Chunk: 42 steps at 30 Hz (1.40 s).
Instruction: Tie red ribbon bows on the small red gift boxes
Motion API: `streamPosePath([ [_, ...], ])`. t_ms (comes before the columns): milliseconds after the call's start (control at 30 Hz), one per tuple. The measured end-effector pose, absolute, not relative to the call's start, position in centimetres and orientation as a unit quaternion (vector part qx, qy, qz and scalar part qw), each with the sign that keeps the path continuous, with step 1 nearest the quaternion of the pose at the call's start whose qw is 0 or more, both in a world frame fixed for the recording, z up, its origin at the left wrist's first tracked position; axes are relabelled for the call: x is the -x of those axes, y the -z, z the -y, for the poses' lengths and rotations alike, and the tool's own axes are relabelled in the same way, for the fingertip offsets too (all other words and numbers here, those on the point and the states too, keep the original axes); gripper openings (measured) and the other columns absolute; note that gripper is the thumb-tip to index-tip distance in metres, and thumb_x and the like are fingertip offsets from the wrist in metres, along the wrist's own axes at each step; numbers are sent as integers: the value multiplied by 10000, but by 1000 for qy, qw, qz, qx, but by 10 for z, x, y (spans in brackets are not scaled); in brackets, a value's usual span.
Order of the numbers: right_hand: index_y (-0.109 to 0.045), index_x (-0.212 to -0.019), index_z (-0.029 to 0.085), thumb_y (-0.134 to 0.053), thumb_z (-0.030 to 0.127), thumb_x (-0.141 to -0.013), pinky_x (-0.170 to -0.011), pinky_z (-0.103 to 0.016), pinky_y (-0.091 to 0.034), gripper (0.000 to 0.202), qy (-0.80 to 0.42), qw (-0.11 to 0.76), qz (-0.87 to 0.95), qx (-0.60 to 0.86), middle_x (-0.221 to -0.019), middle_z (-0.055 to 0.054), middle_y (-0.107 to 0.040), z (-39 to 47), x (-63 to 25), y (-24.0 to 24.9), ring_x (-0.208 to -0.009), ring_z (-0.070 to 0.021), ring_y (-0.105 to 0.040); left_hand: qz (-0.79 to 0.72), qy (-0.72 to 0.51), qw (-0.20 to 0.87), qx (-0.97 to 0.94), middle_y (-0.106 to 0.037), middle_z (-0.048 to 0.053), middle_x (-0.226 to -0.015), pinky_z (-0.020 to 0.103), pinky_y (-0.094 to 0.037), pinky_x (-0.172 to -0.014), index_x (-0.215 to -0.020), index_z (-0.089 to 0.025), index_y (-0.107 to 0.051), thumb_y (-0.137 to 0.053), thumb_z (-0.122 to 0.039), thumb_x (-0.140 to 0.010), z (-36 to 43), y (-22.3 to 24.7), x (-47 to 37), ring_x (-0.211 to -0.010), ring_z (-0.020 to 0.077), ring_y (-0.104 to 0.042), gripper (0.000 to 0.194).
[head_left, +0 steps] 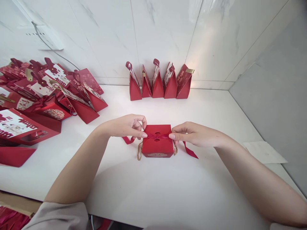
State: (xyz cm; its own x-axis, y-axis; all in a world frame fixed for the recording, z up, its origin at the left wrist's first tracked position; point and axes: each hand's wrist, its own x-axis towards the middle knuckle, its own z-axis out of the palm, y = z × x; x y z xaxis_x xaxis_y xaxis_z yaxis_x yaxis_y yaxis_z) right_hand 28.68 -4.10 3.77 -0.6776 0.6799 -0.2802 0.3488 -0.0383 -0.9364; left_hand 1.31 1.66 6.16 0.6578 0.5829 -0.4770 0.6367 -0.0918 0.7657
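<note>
In front of me on the white table is a small red gift box (158, 150). A dark red ribbon (157, 136) crosses its top and is knotted in the middle. My left hand (128, 126) pinches the ribbon at the box's left edge, its loose end hanging below the fingers. On the opposite side my right hand (188, 132) pinches the other length, whose tail (191, 151) trails to the right. Tan rope handles (139, 151) stick out at both sides of the box. A pale oval label (157, 155) shows on its front.
A row of several red triangular boxes (157, 88) stands against the marble wall. Many more red gift boxes (51, 110) crowd the left side. A white sheet (265, 152) lies at the right edge. Red material (11, 218) fills a carton at lower left.
</note>
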Motion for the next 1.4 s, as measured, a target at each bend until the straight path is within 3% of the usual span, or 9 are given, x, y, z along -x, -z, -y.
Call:
streamPosePath([
  [133, -650, -750, 192, -515, 497, -913, -584, -280, -396, 371, -608, 139, 680, 385, -751, -20, -705, 40, -287, -34, -613, -144, -571, -404, 55, 521, -750, -661, 8, -668, 201, -356, -456, -803, -181, -622, -690, -470, -771, -22, -65, -6, -490, 93, -530, 299],
  [300, -650, -731, 196, -538, 477, -900, -560, -269, -367, 346, -601, 141, 687, 384, -714, 4, -662, 39, -286, -33, -574, -123, -508, -379, 104, 513, -763, -717, 23, -695, 203, -433, -550, -793, -200, -748, -739, -389, -730, -29, -65, 5, -616, 132, -620, 200],
  [600, -658, -694, 196, -592, 563, -845, -523, -267, -352, 402, -593, 129, 691, 392, -660, 5, -605, 35, -288, -30, -502, -108, -421, -288, 53, 550, -782, -701, 61, -760, 251, -504, -666, -704, -215, -782, -774, -358, -704, -41, -58, 14, -696, 156, -620, 143],
  [733, -640, -688, 189, -610, 570, -833, -493, -258, -308, 408, -608, 123, 678, 395, -623, 16, -578, 34, -288, -27, -463, -90, -361, -211, -92, 570, -789, -697, 116, -1078, 365, -513, -900, -623, -234, -777, -826, -376, -638, -42, -46, 3, -982, 251, -645, 152],
  [833, -634, -673, 190, -616, 537, -844, -501, -255, -297, 388, -615, 124, 673, 392, -588, 32, -550, 33, -289, -27, -454, -85, -340, -154, -159, 597, -771, -685, 123, -1196, 479, -376, -1082, -551, -232, -751, -816, -450, -638, -40, -30, -11, -1263, 331, -523, 244],
  [967, -627, -674, 186, -614, 510, -854, -505, -254, -288, 371, -627, 126, 669, 378, -585, 41, -550, 33, -289, -29, -448, -78, -307, -141, -165, 654, -724, -765, 135, -910, 530, -324, -1096, -448, -214, -681, -802, -540, -613, -39, -8, -22, -1274, 344, -523, 385],
  [1100, -603, -677, 182, -626, 508, -843, -499, -252, -265, 366, -630, 132, 660, 386, -608, 40, -570, 34, -287, -28, -458, -75, -301, -131, -196, 674, -700, -742, 118, -679, 526, -321, -1093, -518, -219, -720, -801, -492, -647, -38, 1, -24, -1215, 332, -571, 313],
  [1233, -592, -690, 186, -672, 488, -814, -515, -251, -276, 336, -620, 151, 655, 405, -614, 35, -613, 34, -288, -28, -508, -94, -395, -167, -185, 632, -734, -733, 96, -654, 495, -226, -1156, -639, -227, -774, -793, -380, -707, -34, -5, -26, -1162, 290, -599, 168],
  [1400, -686, -766, 183, -641, 438, -865, -500, -254, -299, 277, -636, 167, 657, 369, -600, 41, -592, 32, -291, -28, -483, -81, -383, -240, -186, 560, -771, -738, 65, -679, 487, -69, -1199, -679, -227, -786, -778, -333, -740, -28, -12, -31, -1095, 245, -618, 123],
])
